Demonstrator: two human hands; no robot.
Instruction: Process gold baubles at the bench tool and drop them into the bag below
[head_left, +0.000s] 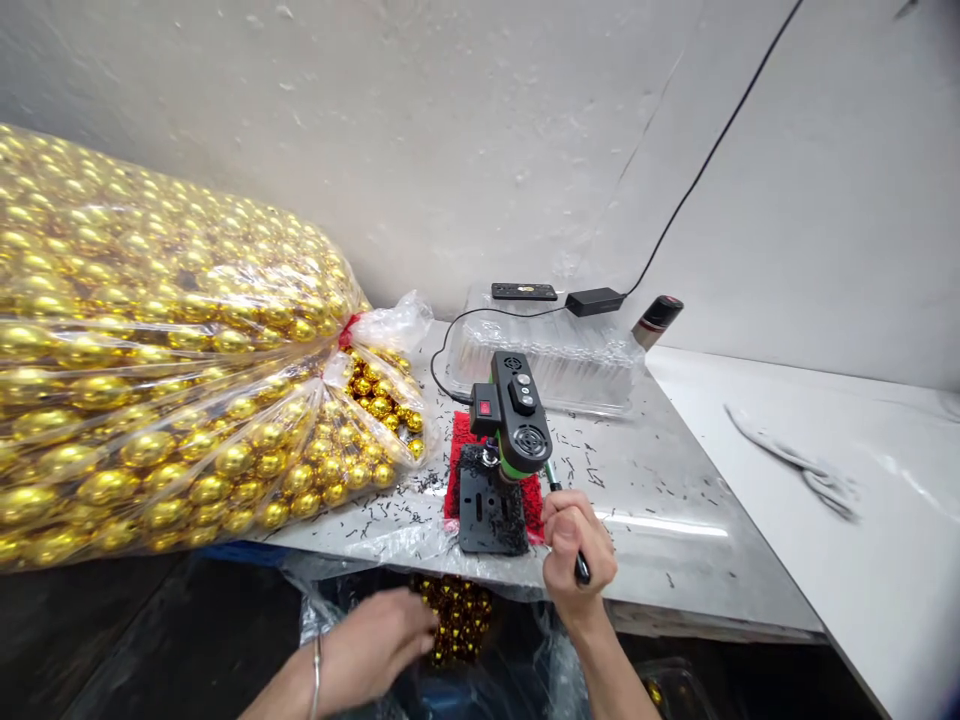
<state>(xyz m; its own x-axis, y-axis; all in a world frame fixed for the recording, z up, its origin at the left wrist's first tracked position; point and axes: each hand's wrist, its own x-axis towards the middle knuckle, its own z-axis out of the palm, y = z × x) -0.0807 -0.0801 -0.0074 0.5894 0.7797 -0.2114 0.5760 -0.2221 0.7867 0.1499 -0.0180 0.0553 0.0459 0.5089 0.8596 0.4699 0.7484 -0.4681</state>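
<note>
Grey metal tabletop [660, 470]: your right hand [577, 545] wraps slim black handle [582, 571]; left hand [379, 635], grip unclear, beside shiny gold balls [461, 620].

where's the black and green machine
Near the middle of the head view, the machine stands on the red mat, right of the gold-ball bag; the right hand grips the lever beside it.

Thin silvery bangle [316, 680] round left wrist [328, 660]; left hand [384, 638], right hand [579, 552] bare.
</note>
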